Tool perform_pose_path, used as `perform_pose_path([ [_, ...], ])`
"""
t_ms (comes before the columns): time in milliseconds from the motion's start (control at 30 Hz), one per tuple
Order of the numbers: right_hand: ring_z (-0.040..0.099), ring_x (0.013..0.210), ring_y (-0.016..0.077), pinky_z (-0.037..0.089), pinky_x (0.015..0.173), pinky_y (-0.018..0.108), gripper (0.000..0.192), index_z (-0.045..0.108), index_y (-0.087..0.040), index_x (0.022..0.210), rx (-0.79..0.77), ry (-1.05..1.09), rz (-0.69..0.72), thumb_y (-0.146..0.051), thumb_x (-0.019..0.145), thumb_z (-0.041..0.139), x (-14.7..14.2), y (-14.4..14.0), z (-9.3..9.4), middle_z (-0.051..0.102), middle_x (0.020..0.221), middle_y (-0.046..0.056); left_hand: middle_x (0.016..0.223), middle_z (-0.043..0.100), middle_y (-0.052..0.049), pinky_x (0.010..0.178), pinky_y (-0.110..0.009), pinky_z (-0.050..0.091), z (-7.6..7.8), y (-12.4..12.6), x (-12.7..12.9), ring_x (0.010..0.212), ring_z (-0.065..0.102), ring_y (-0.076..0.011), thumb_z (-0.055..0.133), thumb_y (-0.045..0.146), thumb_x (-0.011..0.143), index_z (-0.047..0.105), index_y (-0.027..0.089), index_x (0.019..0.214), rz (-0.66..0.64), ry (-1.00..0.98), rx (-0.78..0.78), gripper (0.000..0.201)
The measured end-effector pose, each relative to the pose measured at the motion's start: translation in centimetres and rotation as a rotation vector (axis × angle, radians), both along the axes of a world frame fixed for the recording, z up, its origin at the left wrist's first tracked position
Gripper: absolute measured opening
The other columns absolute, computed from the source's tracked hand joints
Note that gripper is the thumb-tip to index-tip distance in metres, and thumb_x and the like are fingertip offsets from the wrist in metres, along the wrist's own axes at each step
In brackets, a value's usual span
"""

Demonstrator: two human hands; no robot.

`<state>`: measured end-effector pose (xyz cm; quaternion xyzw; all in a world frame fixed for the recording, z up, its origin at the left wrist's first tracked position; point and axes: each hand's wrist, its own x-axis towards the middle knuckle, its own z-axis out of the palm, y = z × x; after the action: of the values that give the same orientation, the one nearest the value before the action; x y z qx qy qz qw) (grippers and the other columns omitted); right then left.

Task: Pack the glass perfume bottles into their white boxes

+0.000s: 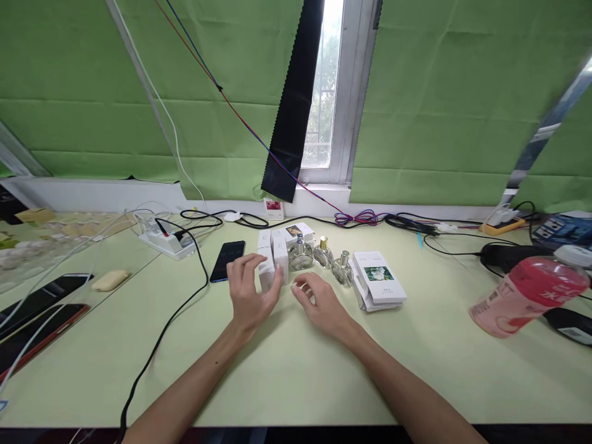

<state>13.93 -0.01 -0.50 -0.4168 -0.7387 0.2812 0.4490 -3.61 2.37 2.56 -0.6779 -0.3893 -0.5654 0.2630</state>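
Several small white boxes [280, 254] stand close together near the middle of the table. My left hand [252, 293] is at their near end, with a white box [267, 271] between its thumb and fingers. Just right of it, my right hand [321, 302] is loosely curled, thumb and forefinger slightly apart, nothing visible between them. Behind my right hand are three glass perfume bottles: one with a dark cap [301, 254], one with a gold cap [323, 253] and one tilted with a silvery cap [343, 269]. The fingers partly cover the boxes.
Right of the bottles lies a stack of flat white cartons [380, 277]. A phone [227, 260] and a power strip [167, 242] are on the left, with a black cable [173, 320] running forward. A pink bottle [527, 296] stands far right. Cables line the back wall.
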Motion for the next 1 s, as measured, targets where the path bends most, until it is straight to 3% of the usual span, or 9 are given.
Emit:
perform_pose_path([
  [133,0.064,0.082,0.0169,0.055,0.073,0.031,0.014,0.061,-0.019,0.103,0.044,-0.01,-0.029,-0.029,0.098,0.054,0.0,0.3,-0.5,0.066,0.102,0.007,0.085,0.062,-0.005,0.064,-0.027,0.047,-0.2,-1.2,0.8,0.074,0.058,-0.0162,0.07,0.009,0.081,0.059,0.018,0.098,-0.231,0.03,0.051,0.022],
  [233,0.064,0.077,0.0167,0.055,0.071,0.032,0.011,0.061,-0.018,0.101,0.095,-0.013,-0.066,-0.024,0.096,0.052,0.2,0.7,-0.7,0.067,0.098,0.007,0.069,0.057,0.003,0.053,-0.022,0.04,-1.0,-1.8,1.5,0.055,0.048,-0.0092,0.065,0.008,0.085,0.058,0.018,0.097,-0.394,0.125,-0.058,0.018],
  [333,0.066,0.078,0.0184,0.055,0.073,0.034,0.013,0.061,-0.018,0.101,0.191,-0.005,-0.168,-0.018,0.094,0.05,0.4,0.9,-0.7,0.068,0.093,0.006,0.064,0.057,0.006,0.051,-0.021,0.039,-1.9,-2.1,2.0,0.047,0.045,-0.0066,0.059,0.01,0.09,0.058,0.019,0.103,-0.472,0.192,-0.159,0.015],
  [567,0.064,0.099,0.0222,0.054,0.087,0.039,0.021,0.058,-0.02,0.111,0.539,0.03,-0.553,-0.013,0.095,0.047,1.8,1.1,0.4,0.064,0.102,0.009,0.063,0.055,0.008,0.049,-0.018,0.039,-2.5,-1.9,2.3,0.046,0.041,-0.0055,0.058,0.014,0.094,0.055,0.019,0.107,-0.525,0.175,-0.309,0.014],
  [700,0.058,0.117,0.0266,0.046,0.103,0.05,0.027,0.057,-0.021,0.117,0.602,-0.024,-0.751,-0.013,0.092,0.05,2.6,1.4,0.7,0.061,0.116,0.011,0.063,0.055,0.007,0.05,-0.019,0.039,-2.6,-1.8,2.3,0.047,0.042,-0.0057,0.057,0.013,0.095,0.056,0.02,0.104,-0.543,0.193,-0.35,0.011],
  [1000,0.051,0.129,0.0291,0.045,0.107,0.053,0.037,0.052,-0.021,0.126,0.465,-0.052,-0.737,-0.014,0.089,0.049,2.6,1.9,0.0,0.053,0.13,0.015,0.062,0.054,0.006,0.051,-0.022,0.036,-2.3,-1.9,2.4,0.049,0.043,-0.0071,0.054,0.013,0.096,0.057,0.019,0.092,-0.555,0.238,-0.42,0.008],
])
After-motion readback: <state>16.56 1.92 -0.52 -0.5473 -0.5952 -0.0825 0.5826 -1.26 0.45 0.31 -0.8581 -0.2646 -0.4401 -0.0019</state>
